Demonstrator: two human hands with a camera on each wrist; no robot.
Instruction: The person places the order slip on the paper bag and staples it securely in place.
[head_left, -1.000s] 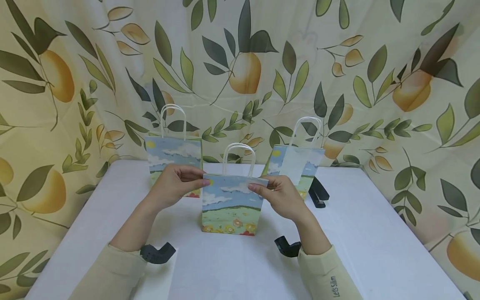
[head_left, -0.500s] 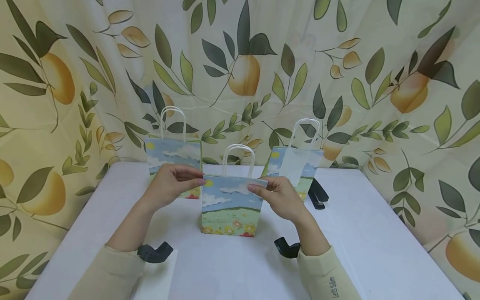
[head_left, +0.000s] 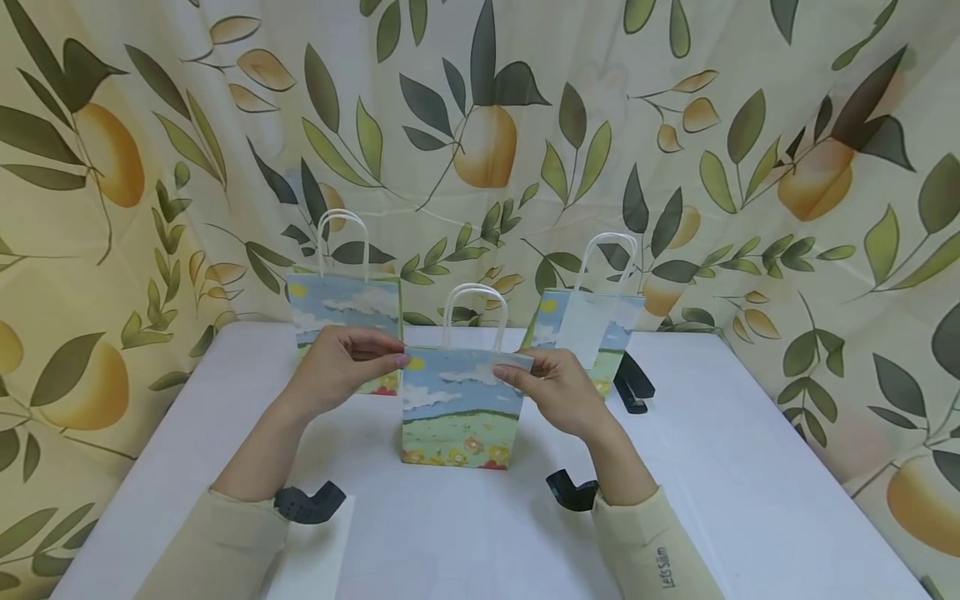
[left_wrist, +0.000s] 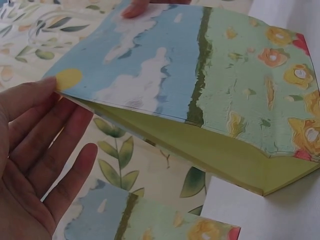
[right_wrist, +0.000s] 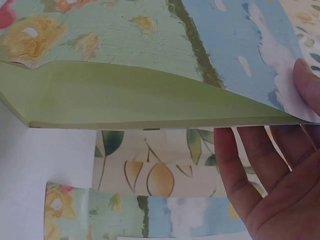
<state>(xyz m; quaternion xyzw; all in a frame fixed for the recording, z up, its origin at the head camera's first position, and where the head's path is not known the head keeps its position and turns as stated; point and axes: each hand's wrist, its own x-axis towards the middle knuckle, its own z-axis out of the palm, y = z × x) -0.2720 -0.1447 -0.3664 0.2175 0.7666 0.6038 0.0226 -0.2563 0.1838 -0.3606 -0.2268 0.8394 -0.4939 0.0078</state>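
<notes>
A small paper gift bag (head_left: 461,408) with a sky, meadow and flower print stands upright at the middle of the table, its white handles up. My left hand (head_left: 341,371) pinches its top left corner between thumb and fingers. At the top right corner, my right hand (head_left: 558,387) pinches the rim, thumb in front. Both wrist views show the bag's green side panel (left_wrist: 220,152) folded inward, wide at the base and narrowing to the pinched top. In the right wrist view, the right fingers (right_wrist: 260,155) lie behind the bag.
Two matching bags stand behind, a left one (head_left: 345,304) and a right one (head_left: 551,321) with a white sheet (head_left: 588,329) on its front. A black stapler (head_left: 634,385) lies beside the right bag. White paper (head_left: 315,554) lies near the left forearm. A patterned curtain (head_left: 420,200) hangs behind the table.
The left hand's thumb has shifted slightly left at the bag's corner. Both hands keep their hold, and the bag stays almost in place while the head view drifts slightly.
</notes>
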